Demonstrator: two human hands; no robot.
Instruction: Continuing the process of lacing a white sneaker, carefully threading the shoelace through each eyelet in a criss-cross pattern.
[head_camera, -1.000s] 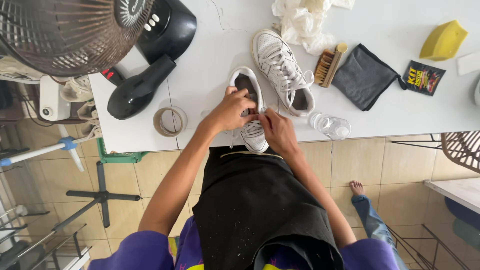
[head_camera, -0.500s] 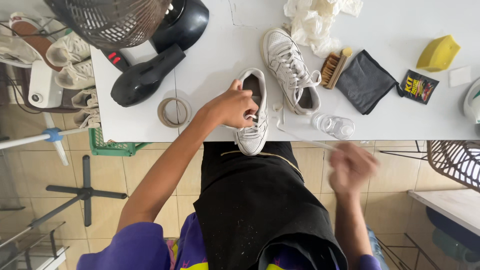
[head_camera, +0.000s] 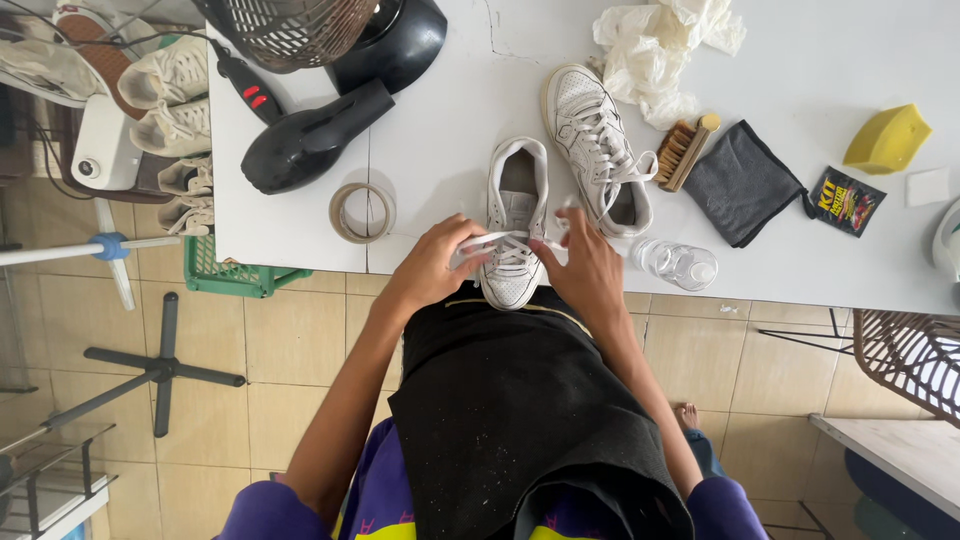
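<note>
On the white bench (head_camera: 800, 270), the white sneaker (head_camera: 514, 225) stands at centre frame, toe over the near edge. The right hand (head_camera: 590, 268), away at lower right half a second ago, is back, pinching the lace (head_camera: 490, 240); the left hand (head_camera: 432, 265) grasps its other end, so lacing resumes.
</note>
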